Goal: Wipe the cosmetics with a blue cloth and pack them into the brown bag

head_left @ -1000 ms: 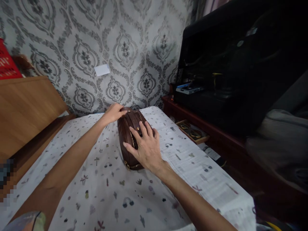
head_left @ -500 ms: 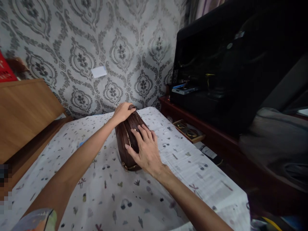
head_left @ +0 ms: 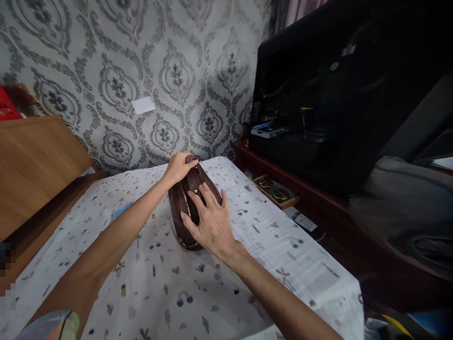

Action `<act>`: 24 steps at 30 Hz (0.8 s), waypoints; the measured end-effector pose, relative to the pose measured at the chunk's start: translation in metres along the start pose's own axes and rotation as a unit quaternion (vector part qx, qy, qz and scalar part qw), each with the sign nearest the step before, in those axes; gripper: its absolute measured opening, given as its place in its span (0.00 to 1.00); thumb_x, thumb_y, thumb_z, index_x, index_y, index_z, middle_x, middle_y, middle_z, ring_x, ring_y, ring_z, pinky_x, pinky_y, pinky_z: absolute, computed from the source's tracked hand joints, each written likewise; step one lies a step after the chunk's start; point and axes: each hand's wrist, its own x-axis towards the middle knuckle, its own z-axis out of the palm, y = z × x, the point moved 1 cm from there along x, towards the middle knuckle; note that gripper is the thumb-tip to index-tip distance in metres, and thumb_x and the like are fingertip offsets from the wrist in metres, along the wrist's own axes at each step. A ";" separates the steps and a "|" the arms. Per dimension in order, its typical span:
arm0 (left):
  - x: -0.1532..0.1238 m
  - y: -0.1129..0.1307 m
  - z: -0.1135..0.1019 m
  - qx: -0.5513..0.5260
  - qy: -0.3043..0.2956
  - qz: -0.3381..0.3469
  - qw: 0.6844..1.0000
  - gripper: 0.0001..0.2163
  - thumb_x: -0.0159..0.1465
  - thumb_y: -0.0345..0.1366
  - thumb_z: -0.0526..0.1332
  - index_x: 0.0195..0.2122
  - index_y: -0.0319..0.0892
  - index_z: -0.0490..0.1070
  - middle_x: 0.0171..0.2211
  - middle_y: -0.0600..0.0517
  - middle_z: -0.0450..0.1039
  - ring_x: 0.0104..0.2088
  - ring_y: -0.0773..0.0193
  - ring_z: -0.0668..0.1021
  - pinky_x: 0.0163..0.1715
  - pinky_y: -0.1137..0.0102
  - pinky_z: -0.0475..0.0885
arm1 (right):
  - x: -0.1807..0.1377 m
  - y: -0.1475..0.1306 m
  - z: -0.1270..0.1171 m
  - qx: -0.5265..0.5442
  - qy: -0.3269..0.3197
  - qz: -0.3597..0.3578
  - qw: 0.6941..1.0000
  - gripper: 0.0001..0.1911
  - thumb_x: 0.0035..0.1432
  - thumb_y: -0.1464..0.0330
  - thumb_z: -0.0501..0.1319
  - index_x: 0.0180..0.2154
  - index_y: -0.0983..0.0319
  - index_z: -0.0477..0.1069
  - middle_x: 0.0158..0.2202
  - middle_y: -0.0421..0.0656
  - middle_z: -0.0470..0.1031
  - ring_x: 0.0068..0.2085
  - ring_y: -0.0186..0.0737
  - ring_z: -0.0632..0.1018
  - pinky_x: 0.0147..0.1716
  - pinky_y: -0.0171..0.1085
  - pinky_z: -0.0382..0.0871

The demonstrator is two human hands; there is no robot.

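Note:
A dark brown leather bag (head_left: 180, 210) with brass-coloured zips stands on the patterned white bedsheet (head_left: 198, 302). At its far end, my left hand (head_left: 179, 167) is closed over the top edge by a short strap, thumb on top. My right hand (head_left: 212, 222) lies over the bag's upper face with fingers spread, the thumb near the long zip. Part of the bag's top and its right side are hidden beneath that hand. The zip along the left top edge looks closed where it shows.
A wooden headboard (head_left: 38, 165) flanks the bed on the left. To the right, a dark red cabinet (head_left: 329, 212) has an open drawer (head_left: 278, 191) holding round items. A large black television-like panel (head_left: 318, 94) stands above it. A blue item (head_left: 122, 209) lies behind my left forearm.
My right hand's fingers have shifted slightly on the bag, showing more of its top. My left hand keeps its hold. The whole view has moved a little.

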 end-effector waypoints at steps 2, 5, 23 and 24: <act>-0.004 0.002 -0.002 -0.009 -0.005 0.007 1.000 0.12 0.59 0.39 0.61 0.21 0.41 0.64 0.20 0.58 0.60 0.26 0.67 0.64 0.29 0.70 0.57 | 0.000 -0.001 0.000 -0.005 0.008 0.001 1.000 0.26 0.67 0.57 0.58 0.62 0.61 0.69 0.66 0.57 0.67 0.69 0.57 0.64 0.67 0.67 0.47; -0.007 0.002 -0.005 -0.021 -0.016 0.015 1.000 0.12 0.58 0.40 0.62 0.22 0.41 0.65 0.19 0.58 0.60 0.26 0.67 0.65 0.29 0.71 0.58 | -0.001 -0.003 0.001 -0.014 0.020 -0.002 1.000 0.26 0.67 0.58 0.58 0.62 0.61 0.70 0.65 0.59 0.68 0.69 0.56 0.65 0.67 0.67 0.47; -0.027 -0.007 0.003 0.005 -0.049 0.064 0.997 0.08 0.61 0.35 0.64 0.41 0.43 0.77 0.42 0.51 0.80 0.43 0.57 0.78 0.48 0.64 0.71 | -0.010 0.023 0.006 0.118 0.149 0.024 0.981 0.23 0.71 0.63 0.49 0.61 0.65 0.68 0.69 0.56 0.62 0.69 0.53 0.64 0.66 0.59 0.59; -0.029 -0.009 0.004 0.006 -0.051 0.069 0.996 0.08 0.61 0.36 0.65 0.42 0.44 0.77 0.43 0.51 0.80 0.44 0.56 0.78 0.49 0.63 0.71 | -0.010 0.029 0.008 0.142 0.160 0.051 0.975 0.24 0.71 0.62 0.48 0.62 0.65 0.67 0.69 0.56 0.62 0.69 0.53 0.63 0.66 0.58 0.59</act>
